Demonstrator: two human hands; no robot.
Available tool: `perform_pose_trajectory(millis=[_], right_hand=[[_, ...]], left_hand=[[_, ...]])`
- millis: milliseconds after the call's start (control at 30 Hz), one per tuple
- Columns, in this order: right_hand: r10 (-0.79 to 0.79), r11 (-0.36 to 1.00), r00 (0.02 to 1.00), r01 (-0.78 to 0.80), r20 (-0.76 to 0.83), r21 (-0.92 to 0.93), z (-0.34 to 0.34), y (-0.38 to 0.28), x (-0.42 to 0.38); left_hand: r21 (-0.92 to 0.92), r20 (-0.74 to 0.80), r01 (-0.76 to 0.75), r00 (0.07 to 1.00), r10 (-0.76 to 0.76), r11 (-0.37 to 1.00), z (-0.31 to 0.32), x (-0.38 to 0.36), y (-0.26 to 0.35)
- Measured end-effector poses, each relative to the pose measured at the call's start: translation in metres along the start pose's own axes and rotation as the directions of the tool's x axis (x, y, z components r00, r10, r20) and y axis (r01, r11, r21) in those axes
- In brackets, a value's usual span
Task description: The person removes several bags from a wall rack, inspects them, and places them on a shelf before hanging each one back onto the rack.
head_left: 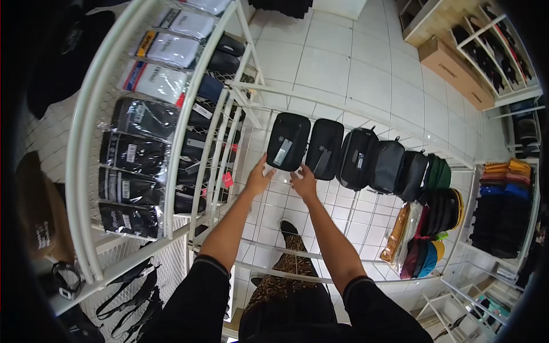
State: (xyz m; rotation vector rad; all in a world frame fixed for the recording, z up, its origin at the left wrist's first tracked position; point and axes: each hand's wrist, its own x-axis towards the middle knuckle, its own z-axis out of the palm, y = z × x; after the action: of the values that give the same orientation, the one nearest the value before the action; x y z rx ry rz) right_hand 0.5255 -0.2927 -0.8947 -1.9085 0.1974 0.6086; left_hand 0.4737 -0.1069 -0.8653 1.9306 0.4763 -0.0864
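Note:
A black zip case (289,142) with a white tag lies at the left end of a row on a white wire rack. My left hand (260,179) is at its near left corner, fingers apart and seeming to touch its edge. By the near right corner is my right hand (303,183), its fingers spread close to the edge; contact is hard to make out. Right beside this case lies a second black case (325,150), also tagged. Farther right along the row stand a black bag (358,159) and a dark grey bag (387,166).
On the left, a white mesh shelf holds several plastic-wrapped packs (140,153). Caps (440,208) and a green bag (439,173) sit at the rack's right end. A cardboard box (456,72) stands at the upper right, near folded clothes (500,206). White rails cross before my legs.

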Motion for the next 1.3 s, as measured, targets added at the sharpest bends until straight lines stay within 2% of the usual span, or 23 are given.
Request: perform_pose_trajectory(millis=[33,167,233,300,367,433,467,500,600,700,733,767,833,900,967,1033,1100,1167,1233,1300], right_hand=[[0.021,0.999,0.999,-0.023,0.045,0.036,-0.003,-0.005,-0.018],[0.121,0.975,0.967,-0.159,0.225,0.157,-0.022,-0.053,-0.113],[0.095,0.979,0.948,-0.143,0.305,0.142,-0.026,-0.068,-0.156],[0.106,0.975,0.919,-0.172,0.380,0.142,-0.027,-0.090,-0.197],[0.035,0.974,0.887,-0.134,0.461,0.185,-0.024,-0.107,-0.233],[0.024,0.986,0.864,-0.104,0.503,0.131,-0.011,-0.131,-0.265],[-0.043,0.984,0.841,-0.056,0.539,0.167,-0.003,-0.138,-0.278],[-0.079,0.988,0.809,-0.016,0.583,0.156,0.005,-0.153,-0.295],[-0.262,0.964,0.712,0.158,0.652,0.215,0.040,-0.194,-0.353],[-0.370,0.929,0.573,0.249,0.731,0.275,0.077,-0.244,-0.437],[-0.387,0.920,0.505,0.274,0.772,0.282,0.090,-0.256,-0.466],[-0.428,0.901,0.446,0.277,0.786,0.333,0.104,-0.266,-0.494],[-0.467,0.879,0.354,0.288,0.810,0.381,0.132,-0.285,-0.557],[-0.525,0.823,0.193,0.361,0.829,0.438,0.159,-0.304,-0.622],[-0.568,0.786,0.029,0.317,0.823,0.531,0.181,-0.322,-0.685],[-0.606,0.723,-0.109,0.338,0.788,0.602,0.199,-0.344,-0.748],[-0.641,0.667,-0.209,0.324,0.739,0.670,0.209,-0.370,-0.815],[-0.694,0.560,-0.336,0.305,0.637,0.770,0.225,-0.394,-0.876],[-0.722,0.458,-0.433,0.285,0.540,0.842,0.239,-0.417,-0.934],[-0.716,0.372,-0.537,0.247,0.446,0.895,0.252,-0.440,-0.987]], left_hand=[[-0.039,-0.013,0.088,0.996,-0.089,0.995,0.001,-0.017,0.011],[-0.161,-0.035,0.160,0.985,-0.168,0.974,-0.001,-0.105,0.045],[-0.181,-0.021,0.170,0.984,-0.177,0.969,-0.001,-0.151,0.044],[-0.166,-0.020,0.201,0.978,-0.207,0.965,-0.018,-0.200,0.081],[-0.280,-0.062,0.174,0.978,-0.198,0.944,-0.027,-0.243,0.083],[-0.373,-0.110,0.128,0.977,-0.181,0.919,-0.048,-0.287,0.103],[-0.371,-0.165,0.027,0.982,-0.094,0.928,-0.063,-0.309,0.115],[-0.360,-0.198,0.046,0.972,-0.124,0.932,-0.078,-0.327,0.125],[-0.325,-0.401,-0.055,0.912,-0.085,0.944,-0.130,-0.388,0.132],[-0.282,-0.623,-0.136,0.778,-0.073,0.950,-0.193,-0.465,0.144],[-0.292,-0.681,-0.182,0.728,-0.071,0.939,-0.211,-0.487,0.130],[-0.274,-0.738,-0.222,0.673,-0.056,0.936,-0.235,-0.522,0.150],[-0.150,-0.832,-0.245,0.555,0.012,0.958,-0.279,-0.589,0.165],[-0.009,-0.922,-0.288,0.374,0.104,0.958,-0.316,-0.657,0.175],[0.039,-0.953,-0.243,0.284,0.110,0.969,-0.349,-0.728,0.182],[0.087,-0.983,-0.222,0.141,0.120,0.971,-0.373,-0.799,0.212],[0.200,-0.978,-0.139,0.025,0.205,0.970,-0.392,-0.869,0.246],[0.290,-0.957,-0.231,-0.077,0.280,0.929,-0.417,-0.927,0.260],[0.360,-0.926,-0.046,-0.139,0.351,0.932,-0.439,-0.986,0.285],[0.392,-0.895,0.037,-0.216,0.390,0.919,-0.459,-1.032,0.310]])
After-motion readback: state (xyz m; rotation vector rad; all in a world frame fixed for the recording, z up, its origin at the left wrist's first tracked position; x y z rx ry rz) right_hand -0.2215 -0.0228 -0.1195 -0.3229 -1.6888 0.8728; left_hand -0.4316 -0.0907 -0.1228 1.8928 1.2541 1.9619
